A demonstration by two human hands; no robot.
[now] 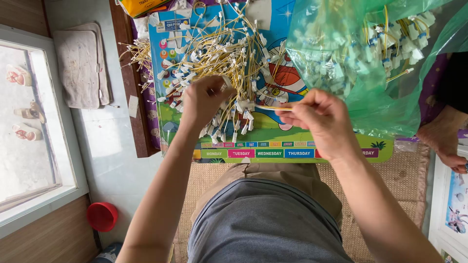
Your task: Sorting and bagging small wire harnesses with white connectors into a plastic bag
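Observation:
A heap of thin yellow wires with white connectors (214,53) lies spread on a colourful cartoon board (273,141). My left hand (204,100) is closed around a bunch of these wires, their white ends hanging below it. My right hand (317,114) pinches a single yellow wire (273,107) that stretches left toward the bunch. Both hands hover just above the board, close to its near edge.
A green plastic bag (351,53) holding more wires sits at the right of the board. Another person's foot (446,136) rests at far right. A woven mat (404,180) lies beneath, a red bowl (102,216) on the floor at left, a cloth (80,63) further away.

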